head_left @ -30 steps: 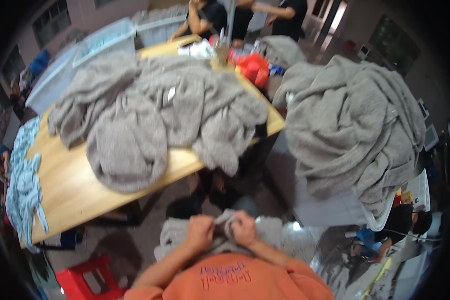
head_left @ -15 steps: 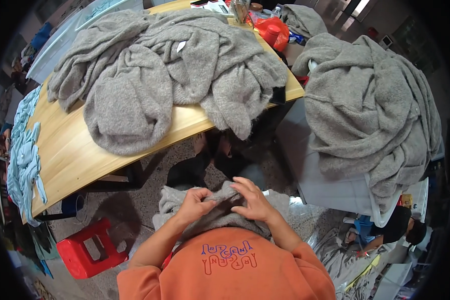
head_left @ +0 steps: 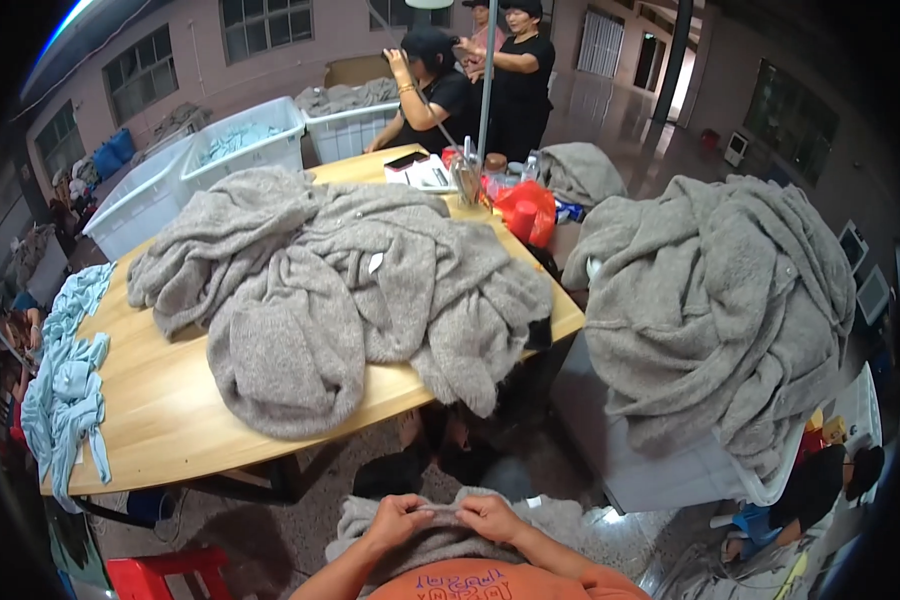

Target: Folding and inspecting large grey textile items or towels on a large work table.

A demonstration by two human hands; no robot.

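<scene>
A fuzzy grey knit garment (head_left: 450,546) lies bunched across my lap, a small white tag (head_left: 534,502) showing at its right side. My left hand (head_left: 400,520) pinches its upper edge between thumb and fingers. Close by on the same edge, my right hand (head_left: 492,519) is also closed in a pinch, and a short stretch of knit runs between the two. Which part of the garment this edge is, I cannot tell. Beyond my hands, a pile of similar grey knit garments (head_left: 285,350) spreads over the wooden table (head_left: 160,400), some hanging past its near edge.
At right, a pale plastic crate (head_left: 660,472) overflows with grey knits (head_left: 710,300). Light-blue garments (head_left: 70,385) drape over the table's left end. A red stool (head_left: 170,572) stands at lower left. Several people (head_left: 515,85) are beyond the table, near white bins (head_left: 260,145).
My view has tilted up, bringing the far room and people into sight. My right hand's fingers, spread before, have closed on the knit, and my hands are nearer each other.
</scene>
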